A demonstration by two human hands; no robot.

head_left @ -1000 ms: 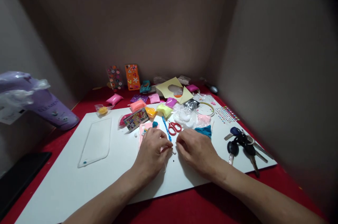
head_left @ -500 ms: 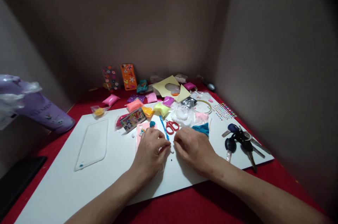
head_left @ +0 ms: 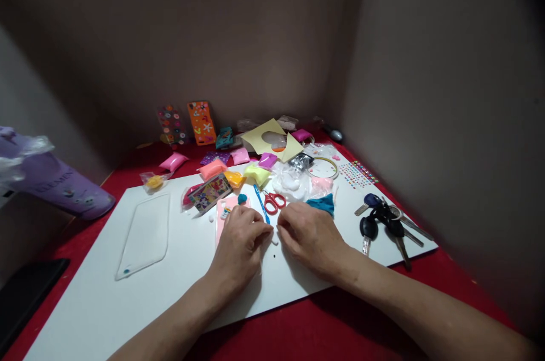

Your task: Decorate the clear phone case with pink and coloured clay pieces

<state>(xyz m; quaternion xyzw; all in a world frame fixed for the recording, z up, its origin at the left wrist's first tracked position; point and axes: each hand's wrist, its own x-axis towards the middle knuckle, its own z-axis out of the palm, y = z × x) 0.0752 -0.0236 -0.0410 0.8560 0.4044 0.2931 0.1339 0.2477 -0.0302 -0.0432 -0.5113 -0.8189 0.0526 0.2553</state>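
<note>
My left hand (head_left: 242, 242) is closed in a pinch over the lower part of a pink phone case (head_left: 221, 226), hiding much of it. Close beside it, my right hand (head_left: 310, 239) pinches too, its fingertips a small gap from the left ones. Whatever either hand holds is too small to make out. A small white piece (head_left: 275, 240) lies on the white board (head_left: 183, 298) between them, with a tiny dark bit (head_left: 274, 256) nearer me. Just beyond the fingertips are a blue modelling tool (head_left: 261, 205) and red-handled scissors (head_left: 273, 202). A teal lump (head_left: 242, 199) sits at the case's top.
A clear phone case (head_left: 145, 236) lies at left, a bunch of keys (head_left: 383, 219) at right. Behind are several bright clay packets (head_left: 213, 168), a teal clay piece (head_left: 321, 204), a tape roll (head_left: 324, 167) and a decorated orange case (head_left: 201, 122). A purple tumbler (head_left: 68, 185) leans in from the left.
The view has shifted slightly, so everything sits a little further left. Both hands keep nearly the same pinched pose, fingertips still close together.
</note>
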